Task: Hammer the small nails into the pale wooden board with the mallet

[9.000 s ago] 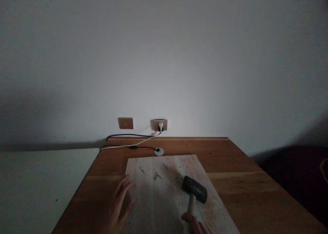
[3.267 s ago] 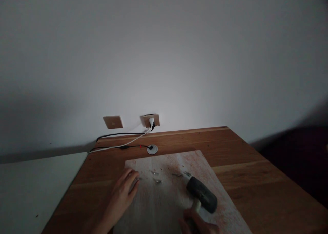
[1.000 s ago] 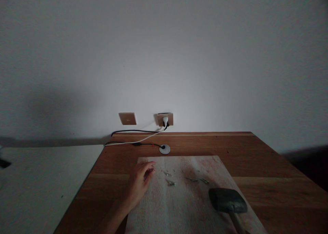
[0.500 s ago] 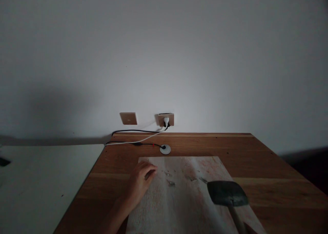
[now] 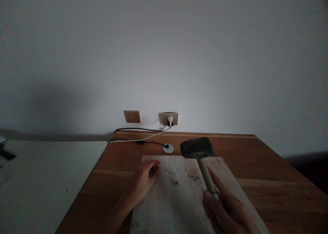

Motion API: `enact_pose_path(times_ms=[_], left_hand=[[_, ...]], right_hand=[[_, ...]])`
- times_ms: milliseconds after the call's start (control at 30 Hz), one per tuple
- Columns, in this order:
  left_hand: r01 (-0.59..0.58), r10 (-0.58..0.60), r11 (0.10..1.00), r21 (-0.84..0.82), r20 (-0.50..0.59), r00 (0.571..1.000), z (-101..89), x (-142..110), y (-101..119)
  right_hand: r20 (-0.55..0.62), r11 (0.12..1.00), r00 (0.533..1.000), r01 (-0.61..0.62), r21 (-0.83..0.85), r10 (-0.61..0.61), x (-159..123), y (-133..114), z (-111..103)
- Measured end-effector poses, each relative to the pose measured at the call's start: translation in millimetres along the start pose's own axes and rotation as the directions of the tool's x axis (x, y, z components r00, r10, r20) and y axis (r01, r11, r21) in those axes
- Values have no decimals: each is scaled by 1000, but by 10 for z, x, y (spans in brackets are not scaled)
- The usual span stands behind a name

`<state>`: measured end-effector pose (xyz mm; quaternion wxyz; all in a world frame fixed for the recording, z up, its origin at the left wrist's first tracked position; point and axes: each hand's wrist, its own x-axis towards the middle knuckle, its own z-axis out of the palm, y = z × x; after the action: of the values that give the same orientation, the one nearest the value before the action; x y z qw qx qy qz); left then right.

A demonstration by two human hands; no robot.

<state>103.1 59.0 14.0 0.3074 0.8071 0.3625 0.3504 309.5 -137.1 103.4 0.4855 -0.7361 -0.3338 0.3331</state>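
Observation:
My right hand (image 5: 225, 206) is wrapped round the pale handle of a black-headed rubber mallet (image 5: 197, 147), its index finger stretched along the shaft. The mallet head is raised over the far edge of a worn pale board (image 5: 159, 206). My left hand (image 5: 146, 179) rests at the board's left side with curled fingers, thumb and fingertips brought together. Whether anything sits in that pinch is hidden. Between the hands lie small shiny bits on the board: one piece (image 5: 176, 183) nearer the left hand and another (image 5: 196, 179) to its right, too small to name.
The board lies on a brown wooden table (image 5: 107, 182) against a grey wall. Behind it are a round cable grommet (image 5: 168, 148), a black and a white cable (image 5: 138, 140), and a wall socket (image 5: 170, 119) with a white plug. A white surface (image 5: 64, 172) adjoins at left.
The mallet has come up and leftward from the board's right side, bringing my right hand into view. My left hand stays near the same place on the board, fingers still curled.

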Motion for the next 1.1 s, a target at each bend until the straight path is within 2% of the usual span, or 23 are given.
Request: enact_pose_path(times_ms=[67, 133, 267, 500, 600, 767, 1100], left_hand=[[24, -24, 999, -35, 0, 1000, 13, -8, -22], [48, -47, 996, -73, 12, 999, 18, -9, -27], [92, -89, 986, -136, 29, 996, 10, 10, 9], [124, -117, 978, -168, 47, 992, -10, 17, 36], [142, -138, 975, -170, 35, 990, -11, 12, 19], [146, -138, 969, -201, 55, 989, -11, 12, 1], [104, -101, 980, -169, 27, 995, 38, 4, -63]], right_hand=[[125, 1000, 992, -3, -4, 4, 112, -89, 47], [222, 995, 974, 68, -78, -49, 207, -79, 88], [331, 949, 932, 228, -219, -148, 295, 93, 175], [525, 912, 839, 318, -260, -143, 337, 196, 306], [540, 911, 830, 322, -259, -140, 349, 212, 327], [478, 925, 862, 306, -226, -168, 316, 190, 358], [518, 906, 838, 340, -253, -170, 313, 123, 372]])
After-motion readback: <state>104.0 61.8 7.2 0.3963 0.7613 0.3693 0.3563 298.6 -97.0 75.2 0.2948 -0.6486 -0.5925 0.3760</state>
